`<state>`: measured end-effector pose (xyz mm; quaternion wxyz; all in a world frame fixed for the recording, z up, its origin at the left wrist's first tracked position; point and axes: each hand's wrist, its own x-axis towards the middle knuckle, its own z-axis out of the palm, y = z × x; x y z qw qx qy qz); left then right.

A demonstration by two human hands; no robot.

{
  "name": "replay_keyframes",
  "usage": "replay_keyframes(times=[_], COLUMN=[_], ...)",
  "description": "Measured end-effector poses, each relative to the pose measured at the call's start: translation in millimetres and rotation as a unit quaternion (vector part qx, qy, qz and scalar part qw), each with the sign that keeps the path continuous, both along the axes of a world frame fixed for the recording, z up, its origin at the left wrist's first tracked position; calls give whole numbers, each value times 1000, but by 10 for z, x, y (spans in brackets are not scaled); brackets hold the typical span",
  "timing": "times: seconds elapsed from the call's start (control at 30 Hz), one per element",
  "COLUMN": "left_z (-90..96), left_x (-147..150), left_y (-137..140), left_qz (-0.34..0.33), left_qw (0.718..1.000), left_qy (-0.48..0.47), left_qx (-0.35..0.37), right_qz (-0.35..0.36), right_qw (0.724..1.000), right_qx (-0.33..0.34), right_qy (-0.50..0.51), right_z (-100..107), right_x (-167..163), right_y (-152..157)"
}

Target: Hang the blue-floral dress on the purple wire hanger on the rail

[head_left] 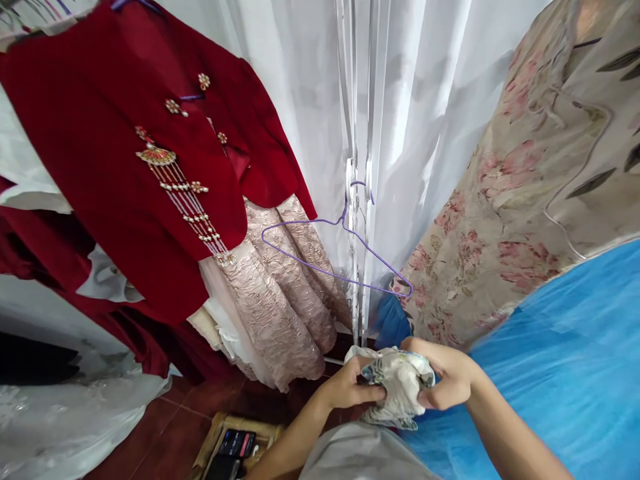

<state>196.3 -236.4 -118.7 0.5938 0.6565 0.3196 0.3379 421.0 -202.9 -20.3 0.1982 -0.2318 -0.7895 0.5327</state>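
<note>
At left, faces a soft red jacket (pixel 107 113) with dangling beaded trim, then a shiny, crinkled pink skirt (pixel 280 293). In the middle, faces a thin purple hanger (pixel 343 222) before a white curtain (pixel 420 100). Below it, clamps a bunched cloth (pixel 400 387), white, wrinkled, printed blue-green, between left hand (pixel 357 387) and right hand (pixel 450 379), partly hidden by both. At right, faces a floral dress (pixel 525 200) beside gauzy blue tulle (pixel 530 347).

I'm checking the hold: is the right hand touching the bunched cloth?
Touching: the head view shows the right hand gripping the bunched cloth along one side.
</note>
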Motion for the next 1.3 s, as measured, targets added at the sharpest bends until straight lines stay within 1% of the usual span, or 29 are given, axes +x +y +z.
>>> replay_keyframes(times=[0.03,0.07,0.1,0.13,0.17,0.23,0.27,0.33,0.37,0.43,0.5,0.53,0.6,0.7,0.8,0.87,0.93,1.0,1.13,1.2,1.3], left_z=[26,51,78,105,134,193,222,285,319,402,504,561,673,798,839,829,812,808,847,865,873], left_x=[-49,-108,-174,-243,-313,-452,-519,-648,-709,-819,-911,-952,-1036,-1211,-1458,-1611,-1708,-1746,-1776,-1817,-1882], left_y=[16,38,66,101,140,218,251,293,301,296,271,257,236,267,390,502,617,729,958,1064,1172], left_qz=[-1,4,13,23,33,67,94,161,196,261,302,307,304,286,250,235,225,210,210,201,158], left_qw=[1000,1000,999,997,993,978,970,954,945,930,924,924,921,899,868,858,860,860,841,848,872], left_qy=[3,14,36,68,106,173,194,212,212,195,162,152,162,242,318,342,354,367,399,406,403], left_qx=[-16,-17,-2,21,47,93,110,141,154,169,170,171,182,228,287,302,291,284,301,276,228], right_qz=[10,10,-5,-38,-89,-207,-254,-317,-332,-334,-310,-296,-280,-288,-295,-295,-300,-311,-325,-324,-333], right_qw=[1000,1000,999,998,992,966,951,924,916,909,914,921,935,941,941,944,944,942,940,942,940], right_qx=[4,15,33,58,87,143,163,188,195,208,210,200,156,90,61,60,62,56,28,23,47], right_qy=[-6,-7,-3,6,17,53,71,100,111,135,154,156,152,152,152,138,123,116,100,83,61], right_z=[41,86,129,168,197,220,216,193,181,170,170,167,144,71,20,34,79,134,202,203,181], right_x=[73,162,258,354,442,570,600,581,534,392,221,138,-7,-139,-132,-61,31,116,199,202,193], right_y=[34,77,128,185,245,380,454,619,707,881,1027,1081,1136,1095,988,937,916,916,915,894,850])
